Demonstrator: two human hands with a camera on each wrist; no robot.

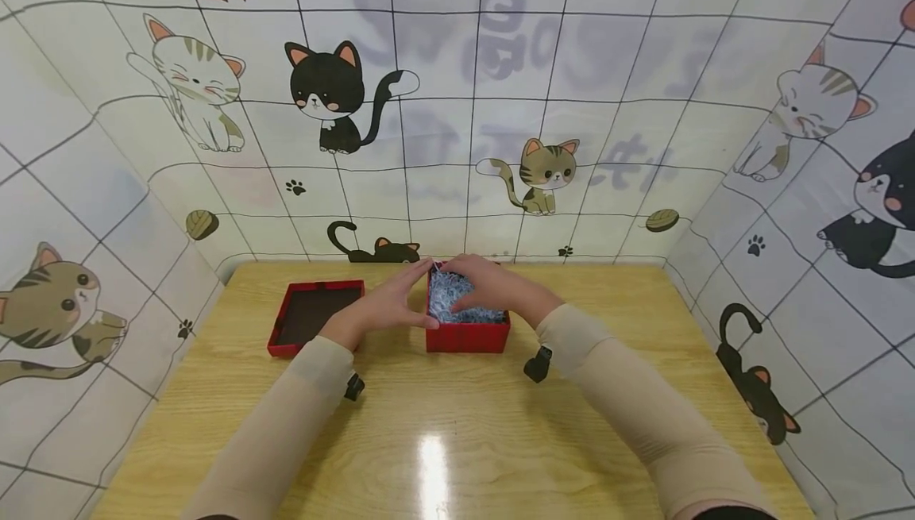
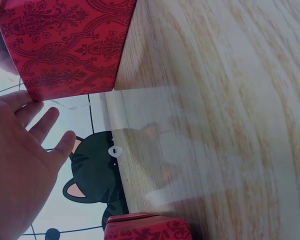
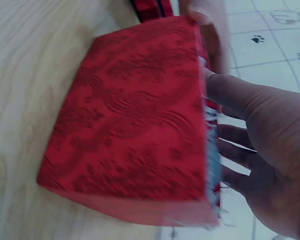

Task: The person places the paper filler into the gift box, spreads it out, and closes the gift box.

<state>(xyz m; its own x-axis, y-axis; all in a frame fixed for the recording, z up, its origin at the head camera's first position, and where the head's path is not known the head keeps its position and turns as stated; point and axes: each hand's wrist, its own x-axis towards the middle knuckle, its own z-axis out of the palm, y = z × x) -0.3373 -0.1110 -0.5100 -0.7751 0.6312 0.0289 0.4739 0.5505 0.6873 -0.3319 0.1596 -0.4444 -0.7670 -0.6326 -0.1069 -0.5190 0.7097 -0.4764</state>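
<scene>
A red patterned box [image 1: 468, 339] without its lid stands on the table, full of grey-blue shredded paper [image 1: 446, 294]. My left hand [image 1: 386, 298] is at the box's left side, its thumb by the front left corner and its fingers reaching toward the far end. In the left wrist view those fingers are spread beside the red wall [image 2: 70, 50]. Over the opening is my right hand [image 1: 493, 286], thumb above the paper and fingers extended toward the far left corner. The right wrist view shows its fingers [image 3: 237, 145] loosely spread at the paper-filled opening.
The red lid [image 1: 286, 349] lies upturned to the left, its dark inside [image 1: 314, 313] showing, partly behind the left hand. The wooden table [image 1: 457, 425] ends at a cat-print curtain [image 1: 443, 131] behind and at both sides. Small black cameras [image 1: 538, 365] hang at both wrists.
</scene>
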